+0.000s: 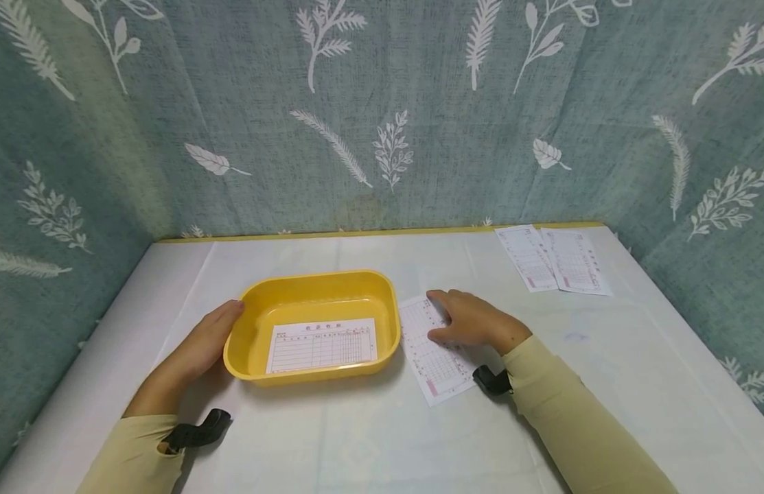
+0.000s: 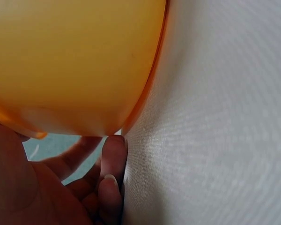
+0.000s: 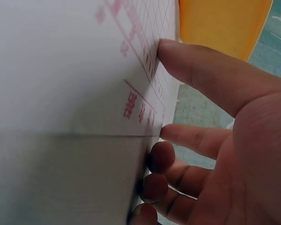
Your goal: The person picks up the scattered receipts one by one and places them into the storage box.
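A yellow plastic basin (image 1: 310, 376) stands on the table with a printed form slip (image 1: 322, 345) lying flat inside it. My left hand (image 1: 202, 343) rests against the basin's left end; in the left wrist view its fingertips touch the outer wall (image 2: 79, 61) low down near the table. Just right of the basin lies a second form slip (image 1: 440, 370), face up and tilted. Over its upper right part, my right hand (image 1: 471, 319) touches the paper with thumb and index finger spread apart. The right wrist view shows these fingertips on the slip (image 3: 84, 70), the other fingers loosely bent.
Two more printed slips (image 1: 524, 257) (image 1: 576, 261) lie side by side at the table's far right, their edges close or overlapping. A patterned green cloth (image 1: 369, 151) rises behind the white-covered table (image 1: 382, 439) and along both its sides.
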Demonstrator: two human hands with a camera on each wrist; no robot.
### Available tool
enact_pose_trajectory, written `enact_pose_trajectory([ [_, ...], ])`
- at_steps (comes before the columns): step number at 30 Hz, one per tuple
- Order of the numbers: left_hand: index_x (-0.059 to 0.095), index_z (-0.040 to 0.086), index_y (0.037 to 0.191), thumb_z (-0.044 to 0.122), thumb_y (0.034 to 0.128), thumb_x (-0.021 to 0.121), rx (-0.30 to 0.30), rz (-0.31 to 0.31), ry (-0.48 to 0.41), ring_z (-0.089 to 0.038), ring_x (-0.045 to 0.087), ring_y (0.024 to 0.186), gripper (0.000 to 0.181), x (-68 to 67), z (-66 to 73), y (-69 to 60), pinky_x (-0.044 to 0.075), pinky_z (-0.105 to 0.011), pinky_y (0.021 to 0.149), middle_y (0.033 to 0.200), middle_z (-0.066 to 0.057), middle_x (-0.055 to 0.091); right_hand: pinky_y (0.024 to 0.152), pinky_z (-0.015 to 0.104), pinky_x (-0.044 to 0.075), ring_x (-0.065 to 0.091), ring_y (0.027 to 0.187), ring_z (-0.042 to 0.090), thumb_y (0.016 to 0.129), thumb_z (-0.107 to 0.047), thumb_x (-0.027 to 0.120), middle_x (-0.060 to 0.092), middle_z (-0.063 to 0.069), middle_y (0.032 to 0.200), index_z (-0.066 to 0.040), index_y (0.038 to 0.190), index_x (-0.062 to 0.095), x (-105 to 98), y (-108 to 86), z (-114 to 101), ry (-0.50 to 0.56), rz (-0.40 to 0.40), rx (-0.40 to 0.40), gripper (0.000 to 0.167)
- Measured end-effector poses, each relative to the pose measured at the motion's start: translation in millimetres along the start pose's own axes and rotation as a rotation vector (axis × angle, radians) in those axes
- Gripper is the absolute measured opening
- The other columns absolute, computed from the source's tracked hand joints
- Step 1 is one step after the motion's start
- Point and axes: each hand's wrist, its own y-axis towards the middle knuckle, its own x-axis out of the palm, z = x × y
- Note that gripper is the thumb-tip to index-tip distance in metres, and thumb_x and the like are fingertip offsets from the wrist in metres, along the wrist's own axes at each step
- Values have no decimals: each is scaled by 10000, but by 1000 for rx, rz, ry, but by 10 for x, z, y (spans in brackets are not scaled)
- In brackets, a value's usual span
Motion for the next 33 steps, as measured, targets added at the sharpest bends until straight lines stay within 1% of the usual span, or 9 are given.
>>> enact_pose_trajectory([
  [3,129,-61,1564,550,1057,145,-7,-4,4,-459,315,1386,795,-13,-1,3,161,-656,1180,1560,-314,273,817,347,435,512,885,200,862,-310,768,558,49,958,-92,1530,388,-12,4,-8,-6,-4,9,799],
  [6,101,-65,1567,555,1055,143,-17,-11,13,-494,189,1476,804,-13,-1,5,120,-666,1178,1603,-321,182,813,352,436,514,874,199,858,-319,771,559,47,942,-98,1527,392,-23,5,-7,-14,-12,14,800],
  [8,100,-66,1566,552,1056,143,-16,-11,14,-500,151,1489,803,-12,2,3,110,-668,1177,1608,-323,165,812,353,434,516,869,199,857,-326,771,557,46,930,-104,1527,393,-31,4,-7,-14,-13,16,801],
  [13,106,-52,1571,568,1050,151,-14,-5,7,-488,168,1487,811,0,25,4,112,-663,1181,1611,-310,177,834,367,436,516,883,206,861,-327,768,563,49,944,-87,1528,388,-53,3,4,-10,-10,5,804],
  [16,99,-56,1571,569,1049,152,-18,-4,10,-493,130,1500,816,0,38,15,100,-663,1183,1619,-310,149,871,379,444,519,914,214,863,-332,765,579,56,988,-88,1531,382,-54,2,11,-4,-13,11,807],
  [21,95,-61,1569,571,1049,154,-22,5,12,-499,98,1505,820,-9,39,24,91,-665,1183,1622,-313,127,985,423,459,529,1007,237,849,-316,782,607,86,1152,-111,1527,386,-46,19,10,40,-7,31,811],
  [24,106,-61,1568,569,1050,150,-21,6,17,-497,132,1499,817,-8,22,20,105,-666,1181,1616,-315,151,1008,438,454,530,1038,246,834,-293,800,607,97,1199,-114,1520,391,-43,35,10,72,-8,35,818],
  [29,125,-50,1570,556,1054,153,-3,4,14,-451,303,1408,796,5,2,2,153,-661,1178,1582,-305,256,990,423,458,538,1043,234,816,-291,817,614,76,1198,-130,1508,396,-24,56,26,99,-14,45,825],
  [33,125,-47,1571,554,1055,153,1,10,12,-440,321,1389,793,6,5,-4,160,-660,1177,1575,-303,269,958,407,461,544,1032,232,810,-300,823,616,64,1168,-158,1493,410,-23,67,31,106,-9,55,811],
])
